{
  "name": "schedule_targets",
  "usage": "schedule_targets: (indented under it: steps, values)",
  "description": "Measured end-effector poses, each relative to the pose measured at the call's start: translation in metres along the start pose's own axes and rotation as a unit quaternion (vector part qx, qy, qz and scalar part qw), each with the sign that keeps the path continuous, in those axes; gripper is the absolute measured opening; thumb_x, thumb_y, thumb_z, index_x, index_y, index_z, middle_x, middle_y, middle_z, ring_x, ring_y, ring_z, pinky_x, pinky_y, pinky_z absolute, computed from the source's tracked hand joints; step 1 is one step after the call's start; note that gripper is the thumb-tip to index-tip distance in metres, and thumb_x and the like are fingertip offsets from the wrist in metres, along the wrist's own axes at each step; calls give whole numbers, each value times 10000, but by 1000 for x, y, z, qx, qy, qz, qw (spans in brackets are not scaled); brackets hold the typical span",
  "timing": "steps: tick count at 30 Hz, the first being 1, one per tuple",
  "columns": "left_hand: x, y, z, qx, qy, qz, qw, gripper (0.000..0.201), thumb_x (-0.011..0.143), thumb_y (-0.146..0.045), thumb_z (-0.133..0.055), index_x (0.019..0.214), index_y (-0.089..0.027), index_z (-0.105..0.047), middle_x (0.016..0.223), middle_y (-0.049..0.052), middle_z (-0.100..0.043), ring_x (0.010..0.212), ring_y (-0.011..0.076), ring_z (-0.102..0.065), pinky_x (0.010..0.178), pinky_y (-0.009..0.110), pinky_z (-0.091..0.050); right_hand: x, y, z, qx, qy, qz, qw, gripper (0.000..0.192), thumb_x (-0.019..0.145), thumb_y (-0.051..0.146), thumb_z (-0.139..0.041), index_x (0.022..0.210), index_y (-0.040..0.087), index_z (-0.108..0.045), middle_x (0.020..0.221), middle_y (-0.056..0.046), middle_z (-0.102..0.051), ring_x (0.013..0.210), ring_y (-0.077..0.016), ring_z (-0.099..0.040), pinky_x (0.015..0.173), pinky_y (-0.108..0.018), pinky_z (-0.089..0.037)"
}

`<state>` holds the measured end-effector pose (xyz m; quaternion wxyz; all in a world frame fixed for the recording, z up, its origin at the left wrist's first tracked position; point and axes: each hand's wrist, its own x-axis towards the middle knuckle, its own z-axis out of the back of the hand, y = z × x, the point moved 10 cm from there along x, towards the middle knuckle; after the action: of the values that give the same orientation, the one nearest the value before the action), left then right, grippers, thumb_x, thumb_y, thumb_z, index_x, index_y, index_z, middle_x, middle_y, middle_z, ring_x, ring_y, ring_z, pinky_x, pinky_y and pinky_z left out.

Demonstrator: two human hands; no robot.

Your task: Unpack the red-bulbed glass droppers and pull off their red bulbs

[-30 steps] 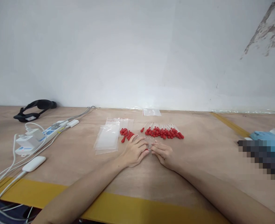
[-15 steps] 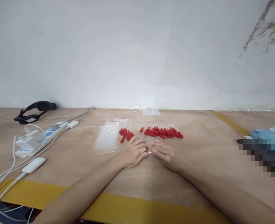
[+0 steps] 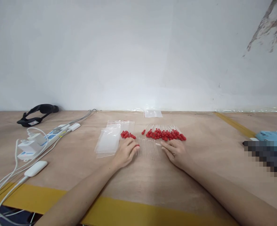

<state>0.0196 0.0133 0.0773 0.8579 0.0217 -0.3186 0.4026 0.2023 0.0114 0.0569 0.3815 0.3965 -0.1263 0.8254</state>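
Between the thumb and fingers of my left hand (image 3: 125,153) is a small red rubber bulb (image 3: 137,145), only partly visible. My right hand (image 3: 176,152) is closed in a pinch, and a thin clear glass tube (image 3: 158,144) pokes out leftward from its fingertips. Several clear glass tubes (image 3: 148,148) lie side by side on the table between the two hands. Just beyond my left fingers sits a small pile of loose red bulbs (image 3: 125,134). Behind my right hand, several droppers (image 3: 164,134) lie in a row, red bulbs toward me and glass stems pointing away.
Clear plastic bags (image 3: 107,139) are stacked left of the bulbs, and another bag (image 3: 153,114) lies by the wall. A power strip (image 3: 51,136) with white chargers and cables runs along the left. A black strap-like headset (image 3: 37,114) rests behind it. A blue item (image 3: 270,138) lies far right.
My hands have moved apart, left hand to the left and right hand to the right. The row of glass tubes between them is now uncovered.
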Motion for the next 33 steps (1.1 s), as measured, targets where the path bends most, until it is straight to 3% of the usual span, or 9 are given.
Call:
schedule_targets:
  steps: [3, 7, 10, 13, 19, 23, 28, 33]
  values:
    - [-2, 50, 26, 3, -57, 137, 989, 281, 876, -296, -347, 880, -175, -600, 807, 56, -524, 800, 169, -506, 739, 304, -425, 0, -9, -11, -65, 38, -56, 996, 268, 826, 219, -421, 991, 176, -627, 699, -47, -557, 692, -159, -518, 659, -304, -386]
    - [-15, 104, 27, 34, 16, 266, 963, 273, 816, -282, -393, 934, -177, -616, 765, 46, -551, 765, 189, -545, 704, 308, -427, 3, -15, -20, -69, 65, -117, 989, 273, 769, 148, -414, 990, 170, -574, 792, -47, -597, 760, -169, -535, 665, -288, -345]
    - [-21, 117, 23, 44, 41, 311, 949, 252, 778, -307, -439, 939, -175, -580, 782, 42, -580, 709, 182, -563, 646, 288, -423, 6, -13, -22, -64, 76, -145, 984, 170, 747, 142, -420, 854, 179, -547, 759, -23, -612, 732, -162, -545, 637, -280, -313]
    - [-20, 117, 18, 51, 39, 323, 944, 187, 749, -320, -480, 848, -176, -547, 758, 42, -597, 713, 187, -569, 631, 282, -420, 10, -6, -23, -70, 86, -144, 983, 125, 756, 145, -416, 765, 187, -533, 741, -15, -611, 708, -155, -539, 609, -274, -284]
    - [-16, 117, 9, 15, 38, 331, 943, 132, 731, -314, -515, 765, -187, -512, 718, 31, -607, 686, 179, -571, 626, 281, -424, 10, 3, -23, -55, 81, -139, 985, 144, 797, 189, -415, 791, 203, -558, 785, -20, -622, 740, -159, -538, 625, -275, -277]
    - [-15, 112, 23, 48, 5, 314, 948, 180, 765, -359, -483, 761, -186, -531, 757, 41, -599, 696, 188, -560, 644, 306, -418, 9, 10, -24, -51, 86, -127, 987, 147, 802, 191, -425, 823, 212, -570, 805, -20, -628, 773, -169, -539, 643, -284, -279]
    - [0, 85, 45, 106, -81, 227, 965, 176, 779, -344, -481, 780, -189, -566, 829, 53, -568, 839, 215, -527, 766, 345, -406, 8, 15, -27, -47, 99, -108, 988, 135, 798, 267, -474, 847, 208, -584, 828, -25, -630, 815, -178, -546, 679, -300, -286]
    - [39, 67, 15, 138, 2, 187, 973, 172, 750, -325, -523, 780, -184, -617, 860, 71, -557, 872, 233, -506, 792, 368, -402, 8, 20, -25, -31, 89, -93, 991, 232, 809, 386, -473, 904, 211, -592, 905, -49, -627, 863, -192, -541, 737, -328, -280]
